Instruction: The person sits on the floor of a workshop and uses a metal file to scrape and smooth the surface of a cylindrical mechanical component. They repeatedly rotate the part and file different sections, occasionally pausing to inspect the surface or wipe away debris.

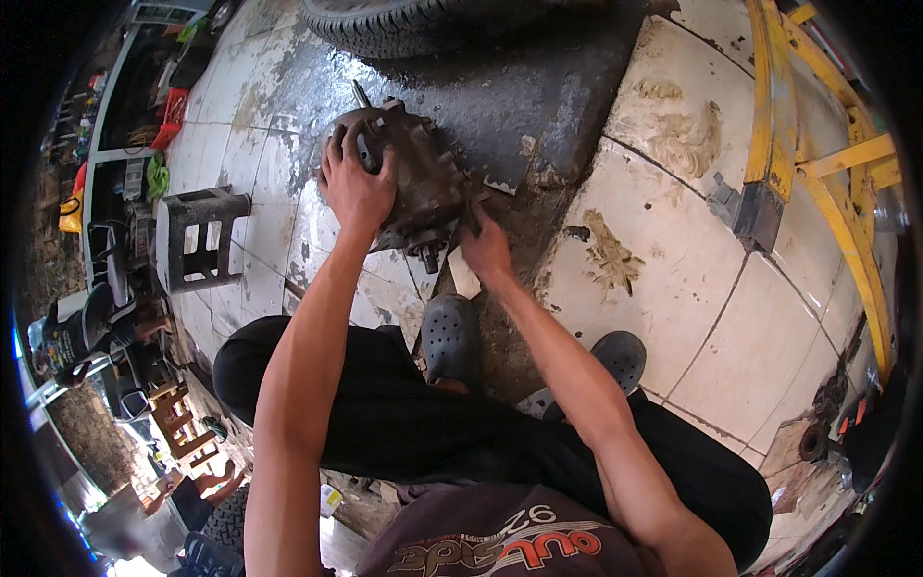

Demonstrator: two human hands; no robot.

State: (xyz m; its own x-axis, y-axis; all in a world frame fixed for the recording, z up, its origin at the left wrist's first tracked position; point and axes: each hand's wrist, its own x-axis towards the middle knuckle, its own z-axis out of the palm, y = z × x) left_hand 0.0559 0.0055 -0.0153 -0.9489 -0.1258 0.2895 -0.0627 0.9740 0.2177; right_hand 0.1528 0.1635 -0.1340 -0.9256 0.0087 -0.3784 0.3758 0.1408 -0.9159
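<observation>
A brown, greasy metal gearbox [418, 173] rests on the floor in front of my feet. One shaft [360, 93] sticks out at its far end, and a splined shaft [429, 252] points toward me. My left hand [358, 178] grips the upper left of the casing, fingers bent over it and thumb apart, beside a dark oval opening [366, 152]. At the lower right edge, my right hand [486, 245] has its fingers closed on the casing's rim; the fingertips are partly hidden.
A tyre [385, 34] lies beyond the gearbox on dark, wet floor. To the left stands a dark plastic stool [204, 238]. A yellow metal frame [772, 106] stands at the right. Other people sit at the far lower left, near a wooden stand [180, 423].
</observation>
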